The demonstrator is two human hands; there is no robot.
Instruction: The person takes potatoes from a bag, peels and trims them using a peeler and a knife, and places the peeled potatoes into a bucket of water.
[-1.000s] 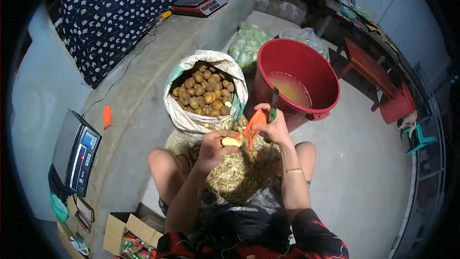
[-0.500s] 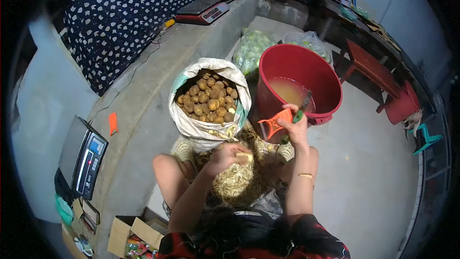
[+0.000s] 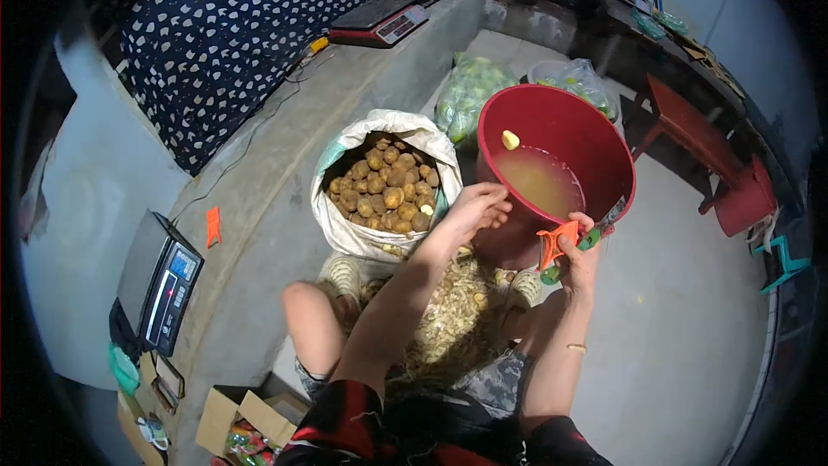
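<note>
A peeled potato [image 3: 511, 140] is in the air inside the big red bucket [image 3: 552, 103], above cloudy liquid. My left hand [image 3: 479, 209] is at the bucket's near left rim, empty, its fingers apart and slightly curled. By the near right rim, my right hand [image 3: 580, 257] grips an orange peeler [image 3: 558, 244] together with a green-handled knife [image 3: 590, 239]. Left of the bucket stands a white sack [image 3: 354, 233] of unpeeled potatoes [image 3: 392, 197], one showing a pale cut surface. Peelings [image 3: 448, 311] are heaped between my legs.
On the ledge at left are a second orange peeler [image 3: 214, 227] and a digital scale [image 3: 164, 289]. A red scale [image 3: 379, 22] sits farther back. Plastic bags of green produce [image 3: 473, 95] are behind the bucket. A red stool [image 3: 690, 129] stands right; an open carton [image 3: 220, 418] is lower left.
My left hand has moved from over the peelings to the bucket and let go of the peeled potato. My right hand, still holding the peeler and knife, has shifted right and down.
</note>
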